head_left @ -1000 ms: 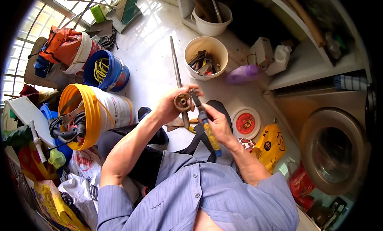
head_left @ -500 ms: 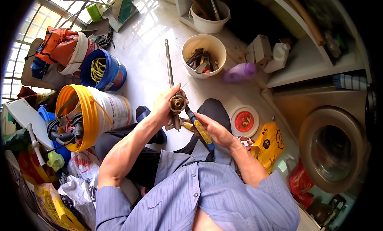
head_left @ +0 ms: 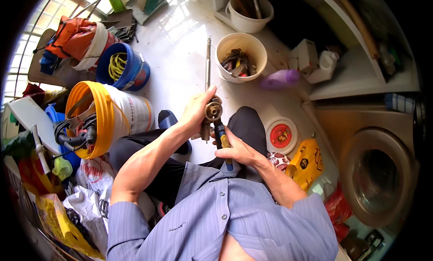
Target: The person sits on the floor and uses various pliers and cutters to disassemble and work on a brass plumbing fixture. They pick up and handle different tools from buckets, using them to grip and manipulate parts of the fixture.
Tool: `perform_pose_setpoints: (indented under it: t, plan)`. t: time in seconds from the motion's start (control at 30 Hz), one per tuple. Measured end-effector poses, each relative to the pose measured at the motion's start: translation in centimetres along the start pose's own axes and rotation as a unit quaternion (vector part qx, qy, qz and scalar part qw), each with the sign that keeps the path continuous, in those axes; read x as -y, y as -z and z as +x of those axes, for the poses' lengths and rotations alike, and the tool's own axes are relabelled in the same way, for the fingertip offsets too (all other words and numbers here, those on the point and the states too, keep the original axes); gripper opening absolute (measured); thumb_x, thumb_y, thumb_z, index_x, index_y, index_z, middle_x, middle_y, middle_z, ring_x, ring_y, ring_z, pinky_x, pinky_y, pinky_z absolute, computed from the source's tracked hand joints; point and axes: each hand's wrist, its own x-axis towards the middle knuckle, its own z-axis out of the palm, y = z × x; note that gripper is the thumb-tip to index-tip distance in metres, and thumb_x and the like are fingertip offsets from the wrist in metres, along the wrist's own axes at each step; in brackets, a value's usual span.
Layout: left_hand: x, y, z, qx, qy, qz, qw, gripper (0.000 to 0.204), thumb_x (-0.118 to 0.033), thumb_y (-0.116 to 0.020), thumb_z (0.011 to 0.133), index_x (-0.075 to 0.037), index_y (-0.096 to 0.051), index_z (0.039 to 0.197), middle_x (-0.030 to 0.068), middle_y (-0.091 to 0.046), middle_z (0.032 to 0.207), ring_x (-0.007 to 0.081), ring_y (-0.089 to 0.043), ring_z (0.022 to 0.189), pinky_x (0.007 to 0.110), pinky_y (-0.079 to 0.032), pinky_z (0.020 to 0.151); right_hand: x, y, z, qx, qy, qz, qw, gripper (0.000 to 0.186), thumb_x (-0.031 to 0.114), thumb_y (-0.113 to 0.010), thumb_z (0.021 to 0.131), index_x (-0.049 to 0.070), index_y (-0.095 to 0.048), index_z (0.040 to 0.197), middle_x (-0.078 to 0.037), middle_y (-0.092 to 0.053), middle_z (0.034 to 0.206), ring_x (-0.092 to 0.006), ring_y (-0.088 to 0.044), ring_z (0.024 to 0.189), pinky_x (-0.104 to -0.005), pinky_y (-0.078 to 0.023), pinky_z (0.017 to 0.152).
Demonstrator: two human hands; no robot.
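My left hand [head_left: 196, 108] is wrapped round a metal fitting [head_left: 213, 110] with a round open end, dull and brassy inside. A long thin metal rod [head_left: 208, 58] sticks out from it, away from me over the floor. My right hand [head_left: 241, 147] is closed round the blue-and-yellow handles of a pair of pliers [head_left: 224, 141]. The dark head of the pliers meets the near side of the fitting; whether its jaws bite on it I cannot tell. Both hands are above my lap, between my knees.
Ahead stands a white bucket of tools [head_left: 240, 58], with a purple bottle [head_left: 280, 79] beside it. On the left are a yellow-rimmed bucket [head_left: 128, 114] and a blue bucket [head_left: 143, 75]. A round white lid [head_left: 281, 148], a yellow bag [head_left: 305, 164] and a washing machine [head_left: 376, 171] are on the right.
My right hand has closed more fully round the pliers' handles, which now point more straight toward me. The rod stands more upright in the picture. The whole view has shifted slightly.
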Motion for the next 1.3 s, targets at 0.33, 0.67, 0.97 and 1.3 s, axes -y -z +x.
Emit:
perform_pose_setpoints:
  t: [0.33,0.67,0.97,1.3]
  plan:
    - [-1.4,0.4,0.7,0.003,0.018,-0.125,0.992,0.053,-0.054,-0.054,0.103,-0.002,-0.065,0.104,0.0151,-0.073,0.084,0.0179,-0.065,0.063,0.031,-0.052,0.059,0.9,0.6,-0.4,-0.003,0.015,0.179,0.984,0.078,0.038,-0.072,0.08,0.001,-0.042,0.141,-0.012,-0.057,0.121,-0.0233,-0.057,0.115,-0.0385,-0.044,0.102]
    - [-2.4,1.2,0.7,0.022,-0.05,-0.148,0.988,0.055,-0.057,-0.05,0.103,-0.005,-0.062,0.091,0.0124,-0.064,0.068,0.0227,-0.062,0.056,0.035,-0.052,0.054,1.9,1.5,-2.5,-0.066,0.067,-0.005,0.995,0.092,0.027,-0.077,0.074,-0.004,-0.037,0.151,-0.013,-0.058,0.128,-0.0233,-0.056,0.121,-0.0357,-0.04,0.11]
    - [-1.9,1.5,0.6,0.002,-0.084,-0.19,0.978,0.053,-0.056,-0.052,0.103,-0.006,-0.06,0.088,0.0073,-0.058,0.063,0.0222,-0.061,0.058,0.035,-0.052,0.053,0.2,0.1,-1.9,-0.139,0.056,0.011,0.989,0.071,0.014,-0.068,0.079,-0.001,-0.045,0.144,-0.007,-0.061,0.111,-0.016,-0.059,0.098,-0.0294,-0.048,0.091]
    - [-1.5,1.9,1.0,0.012,-0.059,-0.217,0.974,0.051,-0.055,-0.052,0.103,-0.007,-0.059,0.089,0.0057,-0.058,0.065,0.0212,-0.059,0.057,0.035,-0.052,0.054,3.3,1.1,-2.0,-0.024,0.013,0.168,0.985,0.052,0.012,-0.065,0.093,-0.001,-0.049,0.14,-0.008,-0.065,0.114,-0.0149,-0.06,0.099,-0.0308,-0.049,0.088]
